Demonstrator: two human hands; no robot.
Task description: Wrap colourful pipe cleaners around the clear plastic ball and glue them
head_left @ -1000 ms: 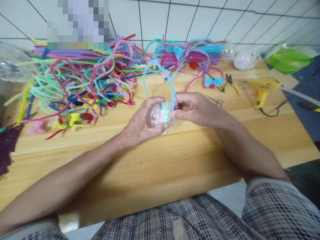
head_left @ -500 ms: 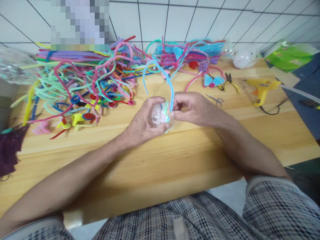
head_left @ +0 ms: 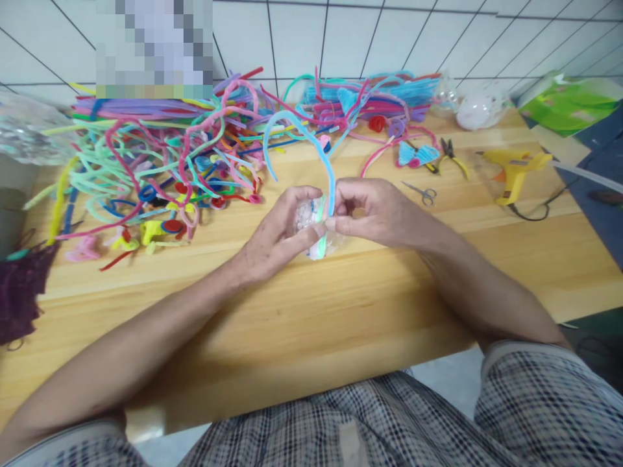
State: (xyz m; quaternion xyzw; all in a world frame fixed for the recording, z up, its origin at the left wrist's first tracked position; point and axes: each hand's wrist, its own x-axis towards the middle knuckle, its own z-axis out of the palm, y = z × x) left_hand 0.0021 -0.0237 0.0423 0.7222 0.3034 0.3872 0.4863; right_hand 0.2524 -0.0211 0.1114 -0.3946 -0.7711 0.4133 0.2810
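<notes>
My left hand is wrapped round a clear plastic ball that has pastel fuzzy strips banded about its middle. A light blue pipe cleaner rises from the ball and arches over to the left, its free end hanging above the table. Thumb and forefinger of my right hand pinch the pipe cleaner's lower end against the band. My left thumb presses on the band close to the right fingertips. Exactly how the lower end meets the band is hidden by my fingers.
A tangled heap of colourful pipe cleaners covers the back left of the wooden table. Small scissors, pliers, a blue bow and a yellow glue gun with its cord lie rightward. Clear balls stand behind.
The blue pipe cleaner's arch has swung left and become rounder. My left thumb has moved up over the band, and the ball has turned, showing more of the band beneath my thumb.
</notes>
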